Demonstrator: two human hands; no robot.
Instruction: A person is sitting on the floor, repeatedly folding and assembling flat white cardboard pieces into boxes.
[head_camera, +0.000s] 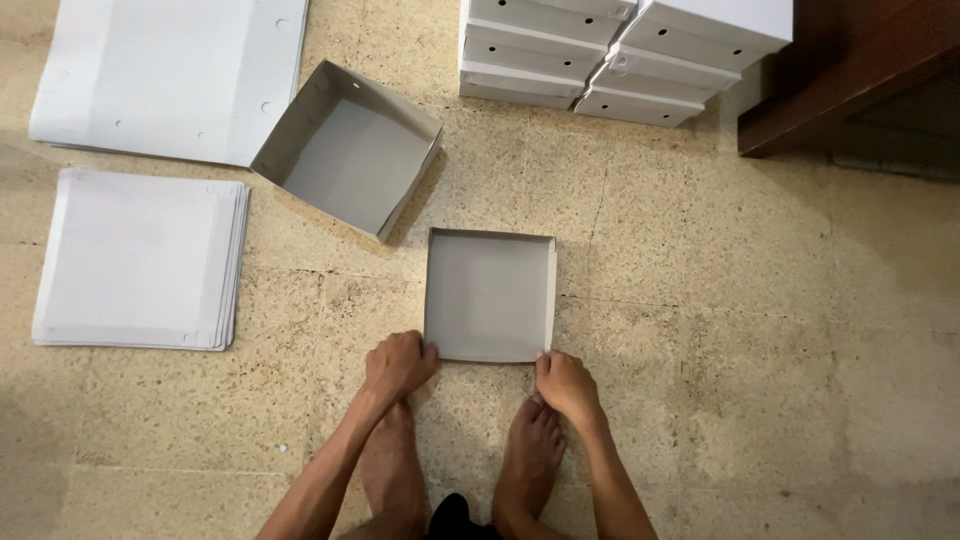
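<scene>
A shallow grey cardboard tray, like a box lid, lies on the tiled floor in front of my bare feet. My left hand pinches its near left corner. My right hand pinches its near right corner. Both hands have fingers curled onto the lid's near edge. A deeper grey cardboard box stands open, turned at an angle, just beyond and to the left of the lid.
Two stacks of flat white cardboard sheets lie at the left, a smaller one and a larger one. Stacked white finished boxes stand at the top. Dark wooden furniture fills the top right corner.
</scene>
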